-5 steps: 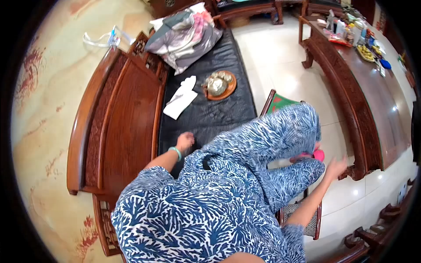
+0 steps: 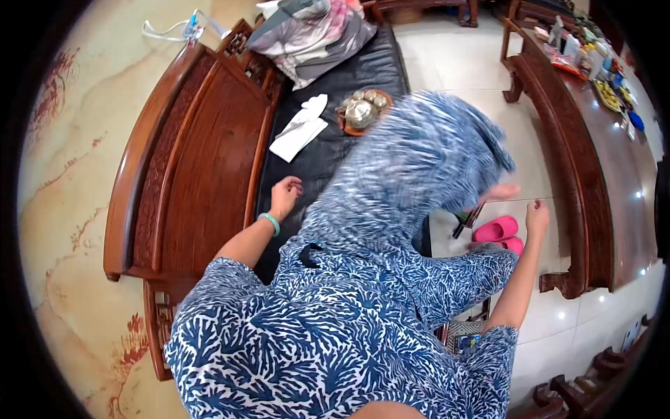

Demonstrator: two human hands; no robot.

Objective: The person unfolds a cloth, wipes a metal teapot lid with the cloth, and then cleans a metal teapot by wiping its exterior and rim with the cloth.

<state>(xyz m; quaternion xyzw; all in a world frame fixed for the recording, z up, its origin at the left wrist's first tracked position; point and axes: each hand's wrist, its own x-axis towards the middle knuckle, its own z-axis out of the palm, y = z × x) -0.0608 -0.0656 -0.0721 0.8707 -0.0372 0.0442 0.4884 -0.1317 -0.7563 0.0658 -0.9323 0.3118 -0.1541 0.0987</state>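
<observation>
My left hand (image 2: 285, 197), a pale green bangle at its wrist, hovers by the black cushion (image 2: 331, 150) of the carved wooden bench. Its fingers are loosely curled and apart, with nothing visible in them. On the right, my right hand (image 2: 537, 216) is up over the floor with fingers closed; no object shows in it. Between the hands one patterned trouser leg (image 2: 426, 160) is raised and blurred, its bare foot (image 2: 501, 193) above a pair of pink slippers (image 2: 495, 229). Ahead of my left hand lies folded white cloth (image 2: 299, 142).
A metal teapot (image 2: 361, 114) and small cups stand on a round wooden tray (image 2: 345, 128), partly behind the leg. Pillows (image 2: 317, 42) are piled farther along the bench. A carved low table (image 2: 569, 150) on the right bears bottles and a fruit plate (image 2: 606, 98).
One leg has lifted up and forward, its foot coming off the slippers, which now show. My right hand has risen and its fingers have closed. The view has shifted slightly.
</observation>
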